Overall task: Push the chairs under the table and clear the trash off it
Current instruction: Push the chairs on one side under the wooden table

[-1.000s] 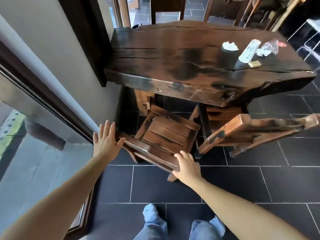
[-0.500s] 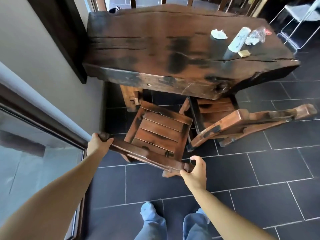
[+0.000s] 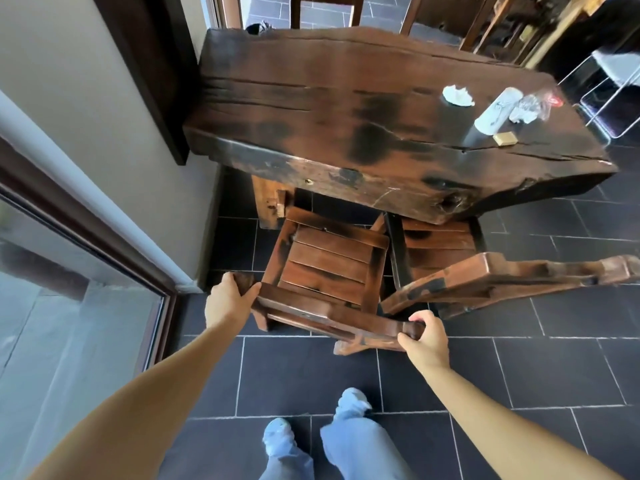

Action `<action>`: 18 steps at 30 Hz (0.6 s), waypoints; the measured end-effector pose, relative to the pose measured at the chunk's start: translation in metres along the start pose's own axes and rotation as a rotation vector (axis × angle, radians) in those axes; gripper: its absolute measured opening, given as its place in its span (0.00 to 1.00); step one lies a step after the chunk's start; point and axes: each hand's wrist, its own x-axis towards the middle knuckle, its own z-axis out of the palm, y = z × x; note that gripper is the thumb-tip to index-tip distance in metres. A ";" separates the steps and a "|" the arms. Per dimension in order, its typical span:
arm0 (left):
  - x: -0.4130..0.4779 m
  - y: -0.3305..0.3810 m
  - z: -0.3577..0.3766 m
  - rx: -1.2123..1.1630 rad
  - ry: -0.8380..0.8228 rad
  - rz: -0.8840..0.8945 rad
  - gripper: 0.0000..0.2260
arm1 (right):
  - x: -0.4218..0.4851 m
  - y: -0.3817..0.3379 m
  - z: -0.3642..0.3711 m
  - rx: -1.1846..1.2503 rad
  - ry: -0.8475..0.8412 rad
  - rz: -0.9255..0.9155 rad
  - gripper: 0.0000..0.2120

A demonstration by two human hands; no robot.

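A thick dark wooden table [image 3: 346, 109] stands ahead of me. In front of it a wooden chair [image 3: 325, 268] faces the table, its slatted seat just short of the table edge. My left hand [image 3: 227, 301] grips the left end of the chair's top rail, and my right hand [image 3: 424, 339] grips the right end. A second wooden chair [image 3: 491, 275] stands to the right, its seat partly under the table. Trash lies at the table's right end: a crumpled white tissue [image 3: 457, 95], a white tube-shaped wrapper [image 3: 497, 110], a clear plastic wrapper [image 3: 535, 105] and a small tan block [image 3: 505, 138].
A white wall [image 3: 86, 109] and a glass door with a dark frame [image 3: 69, 306] close off the left. The floor is dark tile [image 3: 519, 368]. More wooden furniture [image 3: 485, 19] and a metal-framed chair [image 3: 609, 91] stand beyond the table. My feet [image 3: 311, 427] are below.
Both hands went from open over the chair's back rail to gripping its two ends. The chair has turned squarer to the table and moved closer to its edge.
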 end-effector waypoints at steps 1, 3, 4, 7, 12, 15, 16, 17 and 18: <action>-0.001 0.002 0.004 -0.001 0.011 0.001 0.18 | 0.005 0.002 -0.002 -0.006 -0.003 -0.017 0.15; -0.002 0.007 0.009 0.001 0.033 -0.009 0.18 | 0.016 0.005 -0.008 -0.017 -0.020 -0.054 0.15; -0.002 0.011 0.011 0.003 0.042 -0.020 0.18 | 0.022 0.005 -0.011 -0.022 -0.034 -0.066 0.16; -0.003 0.023 0.018 -0.010 0.049 -0.030 0.19 | 0.042 0.005 -0.022 -0.018 -0.065 -0.089 0.16; 0.001 0.048 0.027 0.026 0.068 -0.035 0.21 | 0.077 0.002 -0.041 -0.089 -0.075 -0.152 0.15; 0.004 0.063 0.034 0.039 0.088 -0.042 0.22 | 0.096 -0.001 -0.050 -0.173 -0.108 -0.195 0.13; 0.006 0.067 0.035 0.044 0.095 -0.045 0.22 | 0.102 -0.001 -0.052 -0.186 -0.116 -0.208 0.13; 0.007 0.070 0.037 0.046 0.103 -0.047 0.22 | 0.106 -0.001 -0.054 -0.195 -0.123 -0.222 0.13; 0.008 0.072 0.038 0.047 0.111 -0.050 0.22 | 0.110 -0.001 -0.055 -0.207 -0.131 -0.236 0.13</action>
